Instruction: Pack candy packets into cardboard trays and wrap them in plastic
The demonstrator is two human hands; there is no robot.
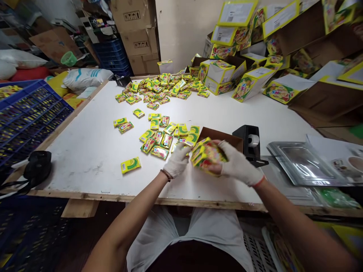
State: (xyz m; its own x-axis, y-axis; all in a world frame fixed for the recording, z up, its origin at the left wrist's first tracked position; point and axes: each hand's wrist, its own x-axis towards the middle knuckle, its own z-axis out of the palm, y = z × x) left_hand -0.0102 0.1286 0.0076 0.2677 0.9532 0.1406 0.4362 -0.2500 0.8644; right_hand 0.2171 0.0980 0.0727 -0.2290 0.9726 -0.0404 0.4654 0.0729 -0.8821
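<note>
My right hand (235, 163), in a white knit glove, is closed around a blurred stack of small yellow candy boxes (208, 155) with red and green print. The stack is tilted above the table, in front of an open carton (221, 136) with a brown inside. My left hand (177, 161), gloved as well, is just left of the stack, its fingers partly curled and blurred. Whether it grips anything I cannot tell. Beside its fingertips lies a loose cluster of small yellow boxes (167, 140). One more small box (131, 165) lies apart on the left.
A large heap of small boxes (159, 88) covers the back of the white table (93, 151). Yellow display cartons (252, 81) are piled at the back right. A black tape dispenser (248, 143) and clear plastic trays (306, 162) are to the right. A blue crate (31, 113) stands left.
</note>
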